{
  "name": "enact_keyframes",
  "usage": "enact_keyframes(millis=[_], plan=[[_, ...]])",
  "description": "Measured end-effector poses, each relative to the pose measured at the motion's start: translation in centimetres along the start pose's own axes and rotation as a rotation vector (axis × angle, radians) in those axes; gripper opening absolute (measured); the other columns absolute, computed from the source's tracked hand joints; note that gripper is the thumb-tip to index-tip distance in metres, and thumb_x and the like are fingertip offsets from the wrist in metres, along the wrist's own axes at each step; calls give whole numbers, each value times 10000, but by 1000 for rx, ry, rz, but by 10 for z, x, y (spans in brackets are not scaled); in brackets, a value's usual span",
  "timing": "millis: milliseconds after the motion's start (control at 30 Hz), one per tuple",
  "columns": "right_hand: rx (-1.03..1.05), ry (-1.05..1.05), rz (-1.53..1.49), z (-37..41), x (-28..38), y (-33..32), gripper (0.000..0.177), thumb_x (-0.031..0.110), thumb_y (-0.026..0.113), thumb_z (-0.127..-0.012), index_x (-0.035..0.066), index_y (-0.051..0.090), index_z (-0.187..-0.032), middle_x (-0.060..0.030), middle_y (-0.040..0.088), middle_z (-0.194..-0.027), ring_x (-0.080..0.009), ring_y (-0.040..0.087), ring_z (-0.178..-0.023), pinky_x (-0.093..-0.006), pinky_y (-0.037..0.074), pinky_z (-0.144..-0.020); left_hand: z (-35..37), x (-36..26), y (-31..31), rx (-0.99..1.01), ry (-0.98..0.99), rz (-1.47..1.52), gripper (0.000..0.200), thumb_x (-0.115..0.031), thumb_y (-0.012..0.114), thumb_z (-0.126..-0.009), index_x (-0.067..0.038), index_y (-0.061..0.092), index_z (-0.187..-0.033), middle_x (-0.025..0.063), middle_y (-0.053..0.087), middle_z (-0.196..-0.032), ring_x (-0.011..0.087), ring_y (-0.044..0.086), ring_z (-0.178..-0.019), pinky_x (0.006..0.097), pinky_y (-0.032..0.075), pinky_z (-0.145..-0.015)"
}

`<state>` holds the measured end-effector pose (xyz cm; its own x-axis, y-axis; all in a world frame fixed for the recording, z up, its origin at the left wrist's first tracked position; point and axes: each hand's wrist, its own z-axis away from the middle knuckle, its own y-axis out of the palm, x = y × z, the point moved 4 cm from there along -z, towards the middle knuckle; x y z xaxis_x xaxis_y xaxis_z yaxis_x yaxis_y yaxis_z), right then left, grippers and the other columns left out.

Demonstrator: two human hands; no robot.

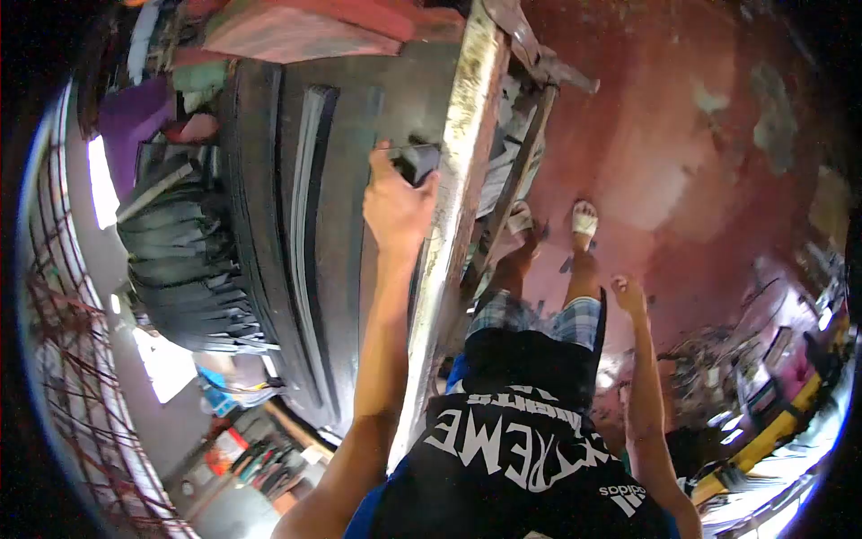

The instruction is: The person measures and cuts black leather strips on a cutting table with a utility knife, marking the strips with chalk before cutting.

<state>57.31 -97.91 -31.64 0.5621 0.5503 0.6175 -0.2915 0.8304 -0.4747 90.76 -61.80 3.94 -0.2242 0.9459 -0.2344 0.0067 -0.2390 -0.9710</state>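
My left hand (pixel 400 208) reaches over a dark tabletop (pixel 355 121), beside its pale, worn edge. Its fingers and thumb are closed around a small dark, shiny block-like thing (pixel 417 164), whose exact kind I cannot make out. To the left of this hand, long dark strips (pixel 310 180) lie lengthwise on the tabletop. My right hand (pixel 627 292) hangs low at my side, apart from the table, over the reddish floor. Its fingers look curled in, with nothing visible in them.
A stack of dark folded pieces (pixel 184 269) sits along the table's far left side. A large reddish block (pixel 305 31) lies at the table's top end. Metal bars (pixel 76 359) line the left. Cluttered scraps (pixel 718 359) and a yellow beam (pixel 763 440) are at lower right.
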Motion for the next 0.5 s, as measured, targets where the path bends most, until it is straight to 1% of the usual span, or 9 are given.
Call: enact_keyframes(millis=[33, 67, 100, 133, 200, 300, 367, 400, 500], plan=[[63, 56, -13, 11, 12, -21, 255, 211, 676, -863, 74, 685, -1077, -137, 715, -845, -311, 687, -777, -454, 531, -706, 0, -2, -1, 24, -39, -3, 784, -254, 870, -713, -62, 459, -1352, 236, 712, -992, 440, 694, -914, 485, 553, -781], [-36, 26, 18, 21, 11, -35, 252, 221, 675, -870, 82, 694, -1079, -144, 722, -871, -319, 698, -805, -452, 537, -718, 0, -6, -1, 32, -72, -19, 791, -251, 862, -721, -86, 435, -1366, 232, 715, -959, 448, 691, -892, 504, 549, -778], [-134, -3, 45, 31, 9, -48, 249, 230, 674, -878, 89, 704, -1081, -152, 728, -898, -327, 709, -832, -450, 543, -730, 2, -5, 1, 25, -27, 9, 816, -229, 842, -740, -93, 385, -1402, 240, 714, -930, 452, 692, -882, 515, 546, -766], [-146, -16, 70, 36, 8, -60, 249, 230, 674, -878, 89, 704, -1081, -152, 728, -898, -327, 709, -832, -450, 543, -730, 2, -7, 2, 32, -31, -1, 830, -213, 834, -745, -95, 359, -1416, 242, 712, -921, 453, 691, -877, 519, 545, -760], [-58, 44, 136, 44, 6, -80, 216, 226, 665, -887, 106, 721, -1058, -165, 732, -946, -323, 722, -878, -430, 550, -751, 3, -9, 4, 36, -43, 7, 845, -198, 825, -751, -97, 333, -1431, 244, 710, -911, 454, 690, -871, 523, 543, -755], [-62, 41, 112, 55, 38, -98, 204, 216, 661, -888, 109, 731, -1047, -174, 732, -964, -320, 723, -897, -417, 553, -774, 4, -5, 9, -11, -40, 90, 858, -179, 813, -755, -79, 308, -1442, 232, 708, -898, 445, 690, -849, 518, 541, -763], [-50, 33, 146, 57, 50, -101, 211, 197, 648, -891, 96, 728, -1058, -174, 732, -976, -318, 724, -897, -410, 557, -781, 5, -4, 8, -95, 56, 134, 857, -172, 815, -746, -56, 315, -1432, 206, 710, -878, 427, 692, -817, 499, 532, -800], [-35, 5, 128, 54, 58, -98, 212, 187, 641, -891, 89, 727, -1058, -169, 733, -972, -319, 723, -896, -407, 557, -784, 6, -7, 8, -147, 78, 94, 872, -158, 824, -722, -34, 320, -1422, 180, 709, -864, 400, 694, -802, 475, 515, -847], [37, 2, 141, 44, 94, -97, 223, 155, 621, -891, 72, 721, -1072, -159, 734, -950, -326, 718, -893, -404, 555, -790, 4, -7, 10, -108, 33, 77, 873, -165, 833, -704, -27, 336, -1408, 172, 704, -881, 384, 693, -805, 466, 500, -886]])
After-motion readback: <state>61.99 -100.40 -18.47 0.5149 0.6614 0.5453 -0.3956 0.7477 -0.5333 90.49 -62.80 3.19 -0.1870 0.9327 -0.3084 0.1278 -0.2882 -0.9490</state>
